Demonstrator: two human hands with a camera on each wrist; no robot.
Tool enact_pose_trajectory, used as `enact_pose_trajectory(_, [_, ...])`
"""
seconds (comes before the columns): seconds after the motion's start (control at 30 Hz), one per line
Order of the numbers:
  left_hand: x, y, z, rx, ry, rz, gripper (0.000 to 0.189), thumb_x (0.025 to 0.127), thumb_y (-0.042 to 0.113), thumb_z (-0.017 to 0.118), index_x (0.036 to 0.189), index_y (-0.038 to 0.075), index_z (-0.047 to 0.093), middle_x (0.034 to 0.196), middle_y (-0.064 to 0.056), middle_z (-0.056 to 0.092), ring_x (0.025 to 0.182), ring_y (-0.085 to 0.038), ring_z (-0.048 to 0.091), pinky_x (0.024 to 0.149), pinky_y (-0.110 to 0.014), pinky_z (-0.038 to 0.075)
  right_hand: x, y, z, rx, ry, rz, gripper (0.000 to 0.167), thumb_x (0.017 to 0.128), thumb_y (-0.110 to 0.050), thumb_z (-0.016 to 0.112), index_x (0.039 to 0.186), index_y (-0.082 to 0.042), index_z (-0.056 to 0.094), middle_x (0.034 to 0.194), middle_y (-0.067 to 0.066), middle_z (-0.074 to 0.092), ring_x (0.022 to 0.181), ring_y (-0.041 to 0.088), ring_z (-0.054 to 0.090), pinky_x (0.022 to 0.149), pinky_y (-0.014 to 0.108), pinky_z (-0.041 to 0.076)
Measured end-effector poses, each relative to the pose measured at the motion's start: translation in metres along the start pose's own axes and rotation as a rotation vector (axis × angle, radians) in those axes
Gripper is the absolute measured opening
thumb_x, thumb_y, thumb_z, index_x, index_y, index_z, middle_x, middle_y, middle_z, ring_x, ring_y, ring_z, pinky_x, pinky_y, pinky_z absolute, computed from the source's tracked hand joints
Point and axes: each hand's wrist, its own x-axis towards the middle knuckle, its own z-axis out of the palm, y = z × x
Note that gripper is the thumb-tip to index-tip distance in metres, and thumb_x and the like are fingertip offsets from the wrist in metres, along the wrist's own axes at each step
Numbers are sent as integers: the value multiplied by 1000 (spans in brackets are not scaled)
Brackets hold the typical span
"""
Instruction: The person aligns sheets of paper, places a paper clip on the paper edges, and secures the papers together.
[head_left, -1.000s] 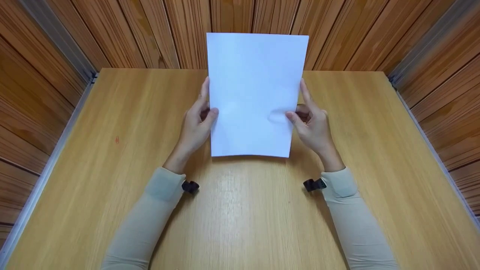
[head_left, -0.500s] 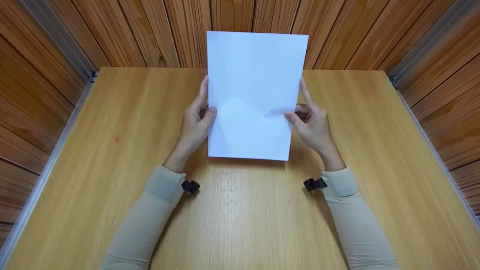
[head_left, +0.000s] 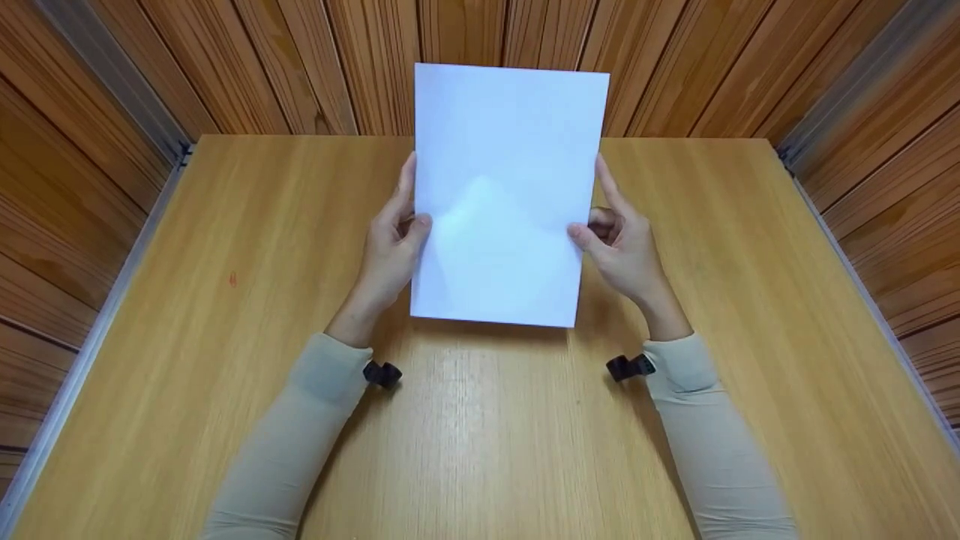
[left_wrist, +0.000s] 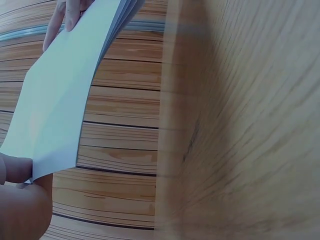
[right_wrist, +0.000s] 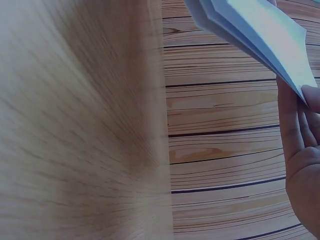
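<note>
Stack of white paper held above the wooden table

Blank and smooth on its near face, the stack stands tilted between the two hands, a brighter patch across its lower half. Layered edges show in both wrist views; how many sheets there are is hard to make out. At its left edge, the left hand pinches it, thumb in front, fingers behind; at its right edge, the right hand pinches it likewise. The paper partly hides both hands' rear fingers, and the left wrist view cuts off the left hand. From left to right come a small red mark, the left sleeve, two black wrist cameras and the right sleeve. Behind, the stack blocks part of the wood-panelled back wall.
</note>
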Motion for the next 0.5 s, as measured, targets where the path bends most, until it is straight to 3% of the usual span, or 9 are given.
enact_pose_trajectory(0.13, [0, 1, 2, -1, -2, -10, 74, 106, -11, 45, 170, 15, 21, 177, 1, 14, 161, -8, 15, 129, -30, 21, 0, 0, 2, 37, 22, 13, 85, 99, 8, 68, 169, -15, 27, 89, 18, 75, 72, 14, 64, 66, 22, 53])
enact_pose_trajectory(0.3, [-2, 3, 3, -20, -7, -2, 75, 106, -10, 47, 170, 19, 23, 177, 5, 15, 161, -7, 15, 129, -31, 22, 1, -1, 8, 97, 65, 38, 84, 98, 11, 63, 170, -15, 27, 75, 7, 61, 65, 12, 48, 61, 21, 44])
enact_pose_trajectory(0.37, [-3, 2, 4, -27, -11, 7, 75, 106, -10, 47, 170, 21, 24, 177, 7, 16, 161, -6, 16, 128, -30, 23, 1, -2, 11, 118, 92, 59, 83, 98, 12, 60, 170, -15, 27, 83, 7, 65, 69, 12, 52, 63, 21, 45])
enact_pose_trajectory(0.5, [-5, 1, 7, -40, -23, 29, 75, 105, -11, 47, 170, 21, 24, 177, 6, 17, 160, -6, 17, 127, -29, 25, 1, -4, 15, 160, 144, 99, 81, 98, 12, 54, 169, -15, 27, 119, 15, 73, 93, 22, 69, 72, 25, 55])
